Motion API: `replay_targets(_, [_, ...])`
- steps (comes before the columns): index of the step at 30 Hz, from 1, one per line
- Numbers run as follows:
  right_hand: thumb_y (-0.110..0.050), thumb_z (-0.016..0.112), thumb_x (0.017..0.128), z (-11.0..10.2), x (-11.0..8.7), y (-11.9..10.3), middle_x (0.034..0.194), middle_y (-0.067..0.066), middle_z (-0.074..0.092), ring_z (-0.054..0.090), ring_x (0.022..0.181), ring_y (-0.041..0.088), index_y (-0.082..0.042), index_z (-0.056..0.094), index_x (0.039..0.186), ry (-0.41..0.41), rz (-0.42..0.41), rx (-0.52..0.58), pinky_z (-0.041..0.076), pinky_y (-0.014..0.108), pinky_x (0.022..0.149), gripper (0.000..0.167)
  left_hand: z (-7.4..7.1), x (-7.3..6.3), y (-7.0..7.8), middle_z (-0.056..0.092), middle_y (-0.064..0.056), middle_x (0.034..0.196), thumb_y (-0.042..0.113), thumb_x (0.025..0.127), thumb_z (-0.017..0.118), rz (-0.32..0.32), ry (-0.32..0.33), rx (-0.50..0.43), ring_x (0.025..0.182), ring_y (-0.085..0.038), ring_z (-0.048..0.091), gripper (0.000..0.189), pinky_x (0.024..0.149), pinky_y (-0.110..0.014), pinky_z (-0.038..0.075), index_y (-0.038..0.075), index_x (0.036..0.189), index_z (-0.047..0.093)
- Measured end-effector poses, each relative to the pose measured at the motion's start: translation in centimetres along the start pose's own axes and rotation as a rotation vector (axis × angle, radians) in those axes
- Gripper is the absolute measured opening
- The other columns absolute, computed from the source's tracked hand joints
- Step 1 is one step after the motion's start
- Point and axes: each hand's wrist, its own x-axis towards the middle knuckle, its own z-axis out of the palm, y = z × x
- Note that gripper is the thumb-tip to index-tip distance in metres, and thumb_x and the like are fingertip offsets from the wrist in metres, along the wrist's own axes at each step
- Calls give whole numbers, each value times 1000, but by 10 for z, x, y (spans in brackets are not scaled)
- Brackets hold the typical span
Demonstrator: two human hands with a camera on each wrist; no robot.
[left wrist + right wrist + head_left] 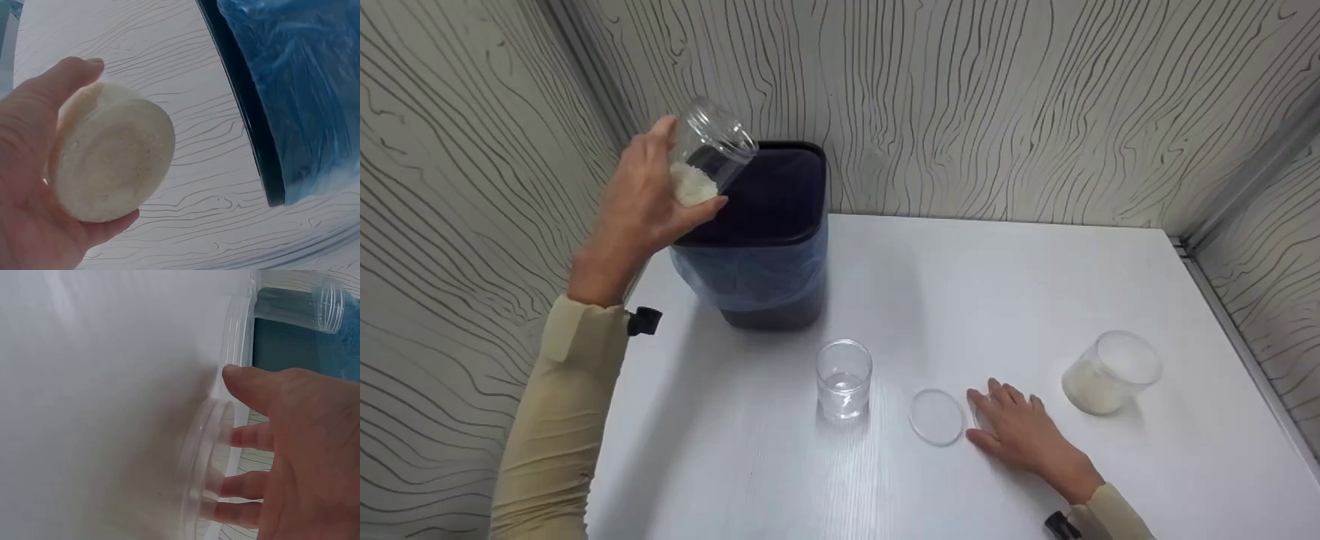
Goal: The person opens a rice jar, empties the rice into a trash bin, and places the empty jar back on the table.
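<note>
By the bin (pixel 765 274), left hand (pixel 637 195) gripping tilted jar (pixel 711 139), white contents (pixel 692 184)

A hand could pass over the white table (pixel 982 285) between the bag-lined bin (pixel 772 315) and the part-filled jar (pixel 1095 386) at right. Nearer, 3 obstacles sit in a row: clear cup (pixel 844 386), round lid (pixel 936 417), right hand (pixel 1024 435). The patterned back wall (pixel 997 112) bounds the far side.

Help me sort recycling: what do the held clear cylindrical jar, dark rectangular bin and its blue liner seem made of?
Clear jar: glossy plastic or glass; see-through, with highlights. Dark bin: probably satin plastic; smooth, rounded corners. Blue liner: likely thin, shiny plastic film; crinkled, translucent.
</note>
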Motion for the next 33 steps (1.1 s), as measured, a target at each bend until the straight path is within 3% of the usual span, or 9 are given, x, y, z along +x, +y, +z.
replay_targets(9, [-46,60,93,-4,-2,5,142,30,47,45,129,51,-8,53,138,-23,43,50,34,74,97,60,-3,14,-12,45,-30,133,42,77,81,-49,-126,178,113,-46,49,104,93,-59,47,15,152,15])
replay_targets(15, [-45,60,93,-6,-4,5,143,31,45,43,130,53,-7,52,139,-84,66,71,34,73,98,60,1,20,-11,44,-32,136,41,79,79,-28,-208,271,115,-49,48,101,95,-60,46,10,152,16])
replay_targets(23, [-44,61,94,-9,-1,3,144,34,43,43,128,53,-6,52,139,-128,67,102,43,69,93,60,3,27,-3,43,-34,137,40,80,79,6,-325,374,120,-53,45,101,98,-63,43,9,152,16])
replay_targets(33, [-39,63,93,-13,-1,5,139,35,47,48,123,53,-5,54,135,-83,22,106,48,66,86,54,3,32,0,41,-34,139,34,81,79,-11,-428,434,124,-54,41,99,101,-64,40,9,153,17])
